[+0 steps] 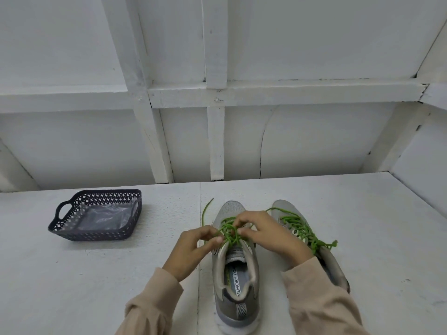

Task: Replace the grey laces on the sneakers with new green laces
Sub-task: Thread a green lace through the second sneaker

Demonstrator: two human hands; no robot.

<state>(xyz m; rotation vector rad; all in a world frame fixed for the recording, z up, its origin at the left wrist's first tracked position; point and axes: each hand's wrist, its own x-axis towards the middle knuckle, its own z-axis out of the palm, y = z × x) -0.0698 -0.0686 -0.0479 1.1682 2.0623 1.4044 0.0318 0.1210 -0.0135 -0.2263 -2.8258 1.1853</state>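
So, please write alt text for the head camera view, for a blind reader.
A person's left hand and right hand pinch the green lace on one grey sneaker. The second sneaker beside it already has green laces; a dark basket stands left on the white table.

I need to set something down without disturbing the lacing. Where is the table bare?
Bare table lies between the basket and the left hand, and right of the right-hand sneaker. Crowded: the centre sneaker, where both the left and right hand pinch green laces.
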